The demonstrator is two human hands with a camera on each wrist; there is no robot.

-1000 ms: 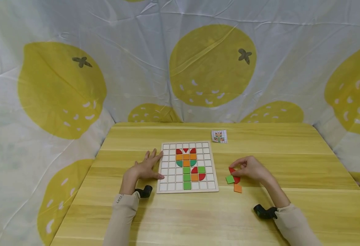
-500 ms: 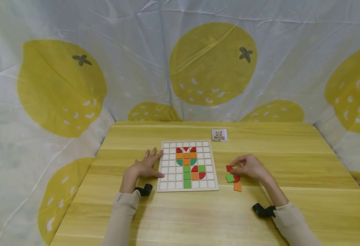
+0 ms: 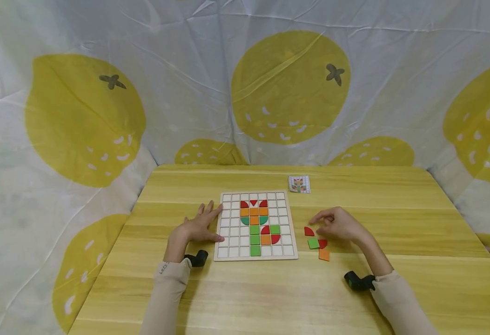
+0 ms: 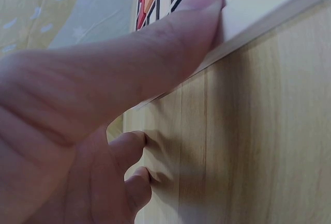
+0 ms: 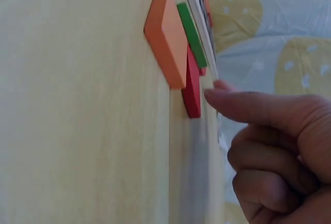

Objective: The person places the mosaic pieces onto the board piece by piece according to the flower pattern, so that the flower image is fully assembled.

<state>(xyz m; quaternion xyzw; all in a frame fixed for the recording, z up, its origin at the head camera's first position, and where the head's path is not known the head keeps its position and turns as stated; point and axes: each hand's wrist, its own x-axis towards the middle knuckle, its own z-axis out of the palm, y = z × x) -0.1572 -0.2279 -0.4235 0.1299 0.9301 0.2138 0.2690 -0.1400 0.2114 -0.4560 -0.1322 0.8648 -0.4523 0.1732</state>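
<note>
My left hand [image 3: 198,230] is spread at the left edge of a white gridded board [image 3: 232,236]. Its thumb [image 4: 191,14] presses on the rim, while other fingertips touch the table in the left wrist view. Colored tiles make a flower-like pattern on the board, with an orange square [image 3: 254,211] near its middle. My right hand [image 3: 340,224] hovers beside loose tiles, thumb and index finger apart, holding nothing visible. Nearest its fingertips lies a red quarter-circle tile [image 3: 309,231]. Below are a green square tile [image 3: 313,243], another red tile [image 3: 322,244] and an orange square tile [image 5: 168,38].
A small pattern card [image 3: 299,184] lies behind the board, toward its right. The wooden table [image 3: 245,293] ends at a lemon-print cloth [image 3: 186,93] at the back. Black wrist devices sit on both forearms.
A red quarter-circle tile under my right fingers has slid left, away from the other red tile, and my fingers have let go of it. My left hand stays on the board.
</note>
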